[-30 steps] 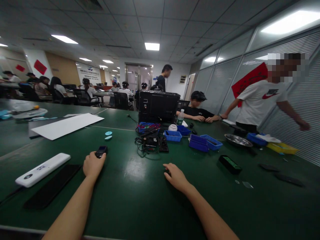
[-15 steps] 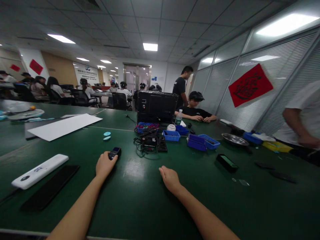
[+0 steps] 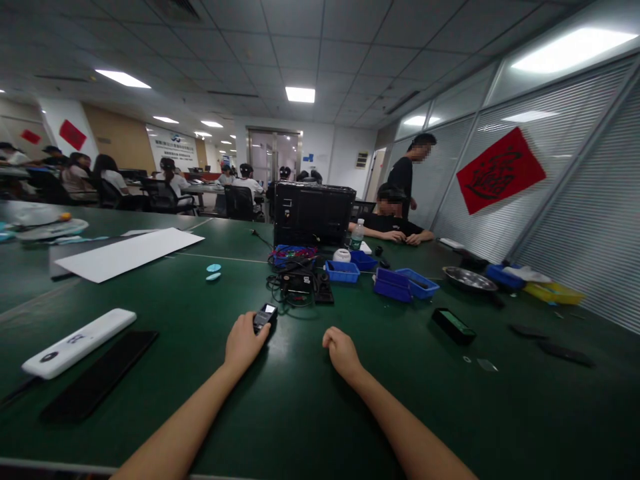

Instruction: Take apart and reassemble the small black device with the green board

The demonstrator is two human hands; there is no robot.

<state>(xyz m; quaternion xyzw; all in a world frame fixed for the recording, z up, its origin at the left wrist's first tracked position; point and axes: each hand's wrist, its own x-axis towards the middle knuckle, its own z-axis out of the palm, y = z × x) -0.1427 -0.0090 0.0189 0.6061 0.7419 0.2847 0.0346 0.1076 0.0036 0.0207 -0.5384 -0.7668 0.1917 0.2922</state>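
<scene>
My left hand (image 3: 243,345) is wrapped round a small black handheld device (image 3: 265,318) with a lit screen at its top end, low over the green table (image 3: 300,413). To its right, my right hand (image 3: 343,351) rests at the table with its fingers curled in, and nothing shows in it. A gap of bare table lies between the two hands. Beyond them is a black box with tangled cables (image 3: 296,283). Two light-blue pieces (image 3: 213,272) lie to the far left of the device.
At left are a white power strip (image 3: 80,343), a black flat panel (image 3: 100,377) and a white sheet (image 3: 133,253). A monitor (image 3: 314,215), blue bins (image 3: 343,271) and a bottle (image 3: 357,233) stand behind. A black box with a green display (image 3: 454,325) is at right. A seated person (image 3: 393,223) faces the table.
My left hand has moved right with the handheld device, whose screen is now lit. My right fingers have curled in more. The standing person behind moved right; the person at far right left the view.
</scene>
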